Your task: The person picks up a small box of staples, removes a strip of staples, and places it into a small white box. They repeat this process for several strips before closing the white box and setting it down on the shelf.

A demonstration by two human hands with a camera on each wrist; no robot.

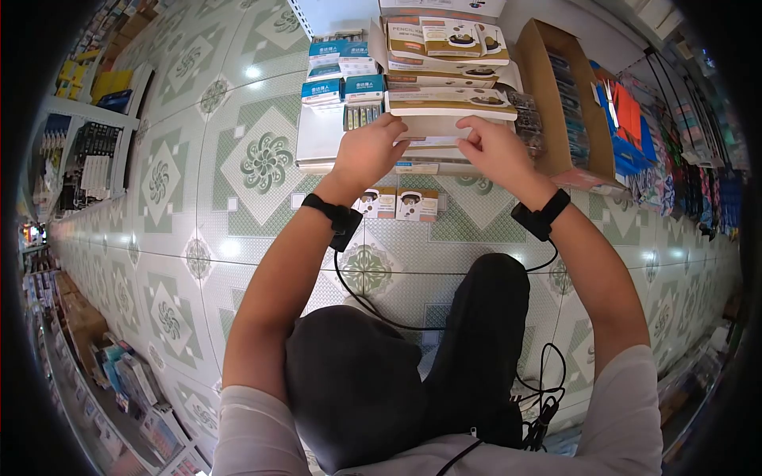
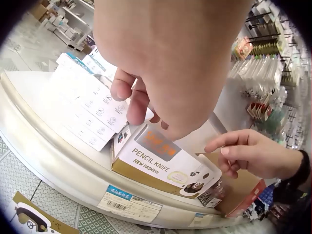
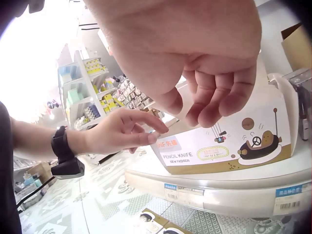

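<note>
A white and gold pencil knife box (image 2: pixel 156 161) sits at the front of a white shelf, its printed face toward the floor side. Its top stands open in the head view, showing a pale inside. My left hand (image 1: pixel 369 149) is at the box's left end, fingertips right at the upper corner. Above the right part of the box is my right hand (image 1: pixel 498 149), its fingers loosely bent and nothing visible between them. In the right wrist view, those fingers (image 3: pixel 209 114) overlap the box's upper edge. More pencil knife boxes (image 1: pixel 448 99) are stacked behind.
Blue and white boxes (image 1: pixel 341 89) stand left of the stack. A brown carton (image 1: pixel 559 103) of packaged goods is on the right. Two small boxes (image 1: pixel 399 204) lie on the tiled floor below the shelf. Price labels (image 2: pixel 129 202) line the shelf edge.
</note>
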